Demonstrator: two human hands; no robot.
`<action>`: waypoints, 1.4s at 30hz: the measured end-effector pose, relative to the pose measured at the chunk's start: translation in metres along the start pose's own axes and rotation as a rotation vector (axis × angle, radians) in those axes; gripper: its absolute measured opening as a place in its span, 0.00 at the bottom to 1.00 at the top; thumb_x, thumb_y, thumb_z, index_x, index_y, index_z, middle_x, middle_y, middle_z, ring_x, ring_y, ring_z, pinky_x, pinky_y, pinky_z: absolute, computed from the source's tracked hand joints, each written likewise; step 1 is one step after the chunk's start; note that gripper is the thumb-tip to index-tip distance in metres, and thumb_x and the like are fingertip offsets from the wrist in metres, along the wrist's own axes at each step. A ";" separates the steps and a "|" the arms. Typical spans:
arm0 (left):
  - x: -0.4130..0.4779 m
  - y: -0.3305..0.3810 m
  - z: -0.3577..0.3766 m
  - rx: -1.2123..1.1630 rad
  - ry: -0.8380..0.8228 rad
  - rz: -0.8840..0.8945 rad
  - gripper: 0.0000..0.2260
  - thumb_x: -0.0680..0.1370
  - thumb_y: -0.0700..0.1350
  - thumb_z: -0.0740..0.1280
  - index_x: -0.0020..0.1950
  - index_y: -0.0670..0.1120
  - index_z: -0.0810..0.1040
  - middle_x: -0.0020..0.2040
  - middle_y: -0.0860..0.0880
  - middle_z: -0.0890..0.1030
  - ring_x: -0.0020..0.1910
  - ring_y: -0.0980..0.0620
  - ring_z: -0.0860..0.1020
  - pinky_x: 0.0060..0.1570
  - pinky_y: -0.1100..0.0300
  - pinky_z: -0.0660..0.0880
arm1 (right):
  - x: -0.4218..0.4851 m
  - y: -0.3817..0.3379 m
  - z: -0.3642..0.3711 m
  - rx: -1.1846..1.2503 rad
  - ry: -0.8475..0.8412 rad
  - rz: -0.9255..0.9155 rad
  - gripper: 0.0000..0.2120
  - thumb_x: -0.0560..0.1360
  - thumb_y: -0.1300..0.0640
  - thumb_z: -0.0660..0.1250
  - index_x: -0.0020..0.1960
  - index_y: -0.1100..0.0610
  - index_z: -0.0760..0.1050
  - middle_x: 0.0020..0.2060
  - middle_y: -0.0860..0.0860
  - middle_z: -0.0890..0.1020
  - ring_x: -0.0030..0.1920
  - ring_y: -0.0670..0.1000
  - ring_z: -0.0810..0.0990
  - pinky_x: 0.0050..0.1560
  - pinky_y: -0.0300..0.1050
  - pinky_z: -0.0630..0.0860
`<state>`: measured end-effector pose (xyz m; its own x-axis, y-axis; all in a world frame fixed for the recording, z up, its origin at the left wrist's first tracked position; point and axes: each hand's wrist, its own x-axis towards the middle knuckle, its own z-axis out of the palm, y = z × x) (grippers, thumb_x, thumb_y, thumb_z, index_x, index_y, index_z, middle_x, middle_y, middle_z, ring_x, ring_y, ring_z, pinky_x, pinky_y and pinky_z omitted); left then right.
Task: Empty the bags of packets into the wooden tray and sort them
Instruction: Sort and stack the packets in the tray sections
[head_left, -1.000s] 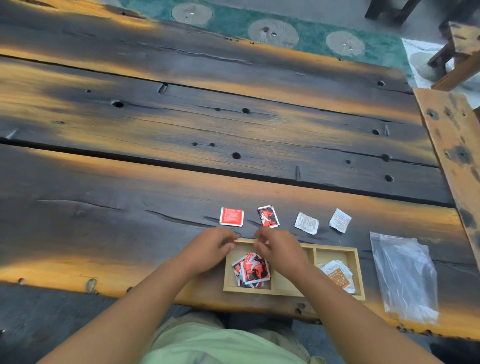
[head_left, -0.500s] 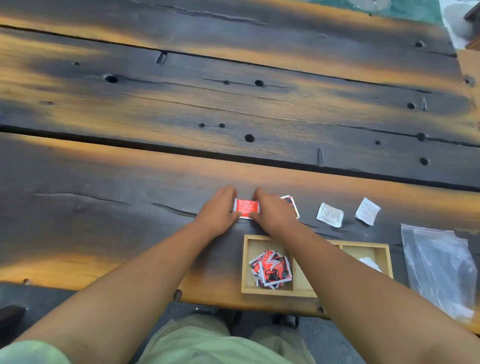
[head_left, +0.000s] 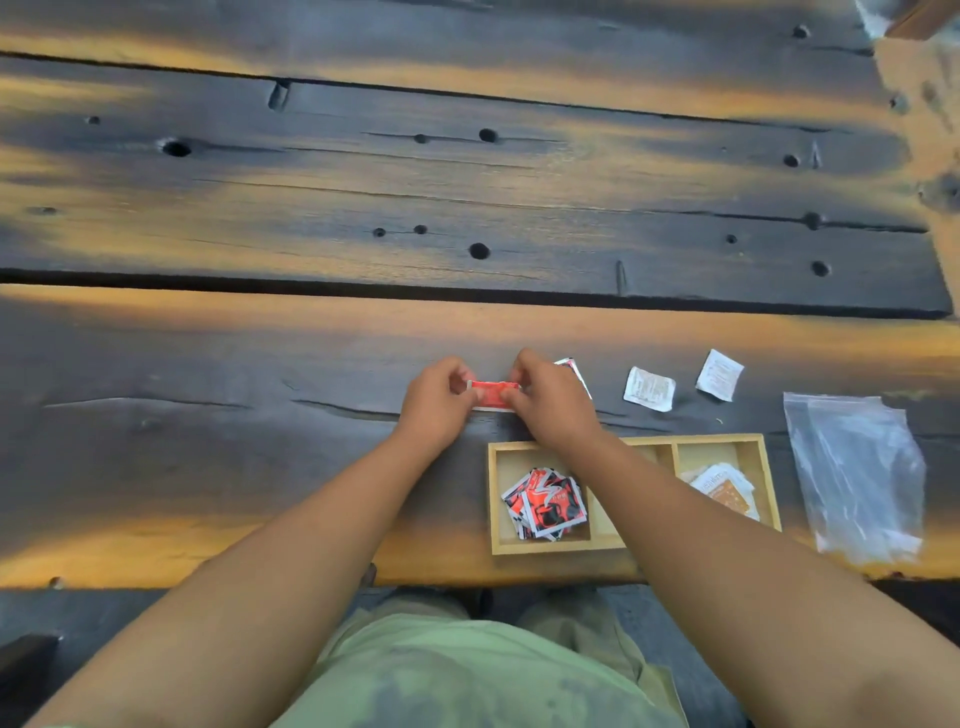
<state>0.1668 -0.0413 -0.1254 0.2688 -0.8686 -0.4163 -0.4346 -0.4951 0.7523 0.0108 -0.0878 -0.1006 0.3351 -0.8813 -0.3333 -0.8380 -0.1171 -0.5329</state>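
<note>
The red packet (head_left: 493, 396), flat on the table (head_left: 234, 441) half a second ago, now tips up just beyond the tray (head_left: 540, 546). The left hand (head_left: 434, 402) and right hand (head_left: 553, 402) pinch its ends with curled fingers. It probably belongs with the tray's red pile (head_left: 545, 504).

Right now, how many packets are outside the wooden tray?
4: a red packet pinched between the left hand and right hand, a red-and-black packet half hidden behind the right hand, and two white packets on the table beyond. The hands may hide more.
</note>
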 end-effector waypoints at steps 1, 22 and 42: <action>-0.003 0.002 -0.001 -0.040 -0.004 0.002 0.09 0.74 0.41 0.73 0.40 0.49 0.74 0.37 0.49 0.78 0.39 0.47 0.76 0.43 0.53 0.74 | -0.005 0.000 -0.003 0.037 0.017 0.018 0.07 0.75 0.54 0.70 0.49 0.53 0.73 0.42 0.51 0.81 0.44 0.54 0.79 0.45 0.50 0.75; -0.102 0.016 0.052 0.151 -0.129 0.114 0.06 0.75 0.38 0.70 0.45 0.48 0.75 0.41 0.50 0.79 0.39 0.53 0.75 0.37 0.60 0.71 | -0.101 0.056 -0.014 0.082 -0.142 0.036 0.06 0.75 0.55 0.70 0.46 0.48 0.72 0.35 0.46 0.78 0.38 0.50 0.78 0.41 0.50 0.75; -0.113 0.012 0.055 0.419 -0.239 0.218 0.10 0.77 0.47 0.71 0.53 0.51 0.71 0.58 0.50 0.77 0.49 0.54 0.73 0.44 0.61 0.72 | -0.132 0.070 -0.002 -0.058 -0.101 0.084 0.12 0.75 0.49 0.71 0.51 0.49 0.68 0.49 0.48 0.73 0.44 0.53 0.76 0.41 0.48 0.73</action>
<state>0.0840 0.0498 -0.0977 -0.0490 -0.9088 -0.4144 -0.7779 -0.2256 0.5866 -0.0929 0.0192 -0.0925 0.3020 -0.8391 -0.4525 -0.8875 -0.0742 -0.4548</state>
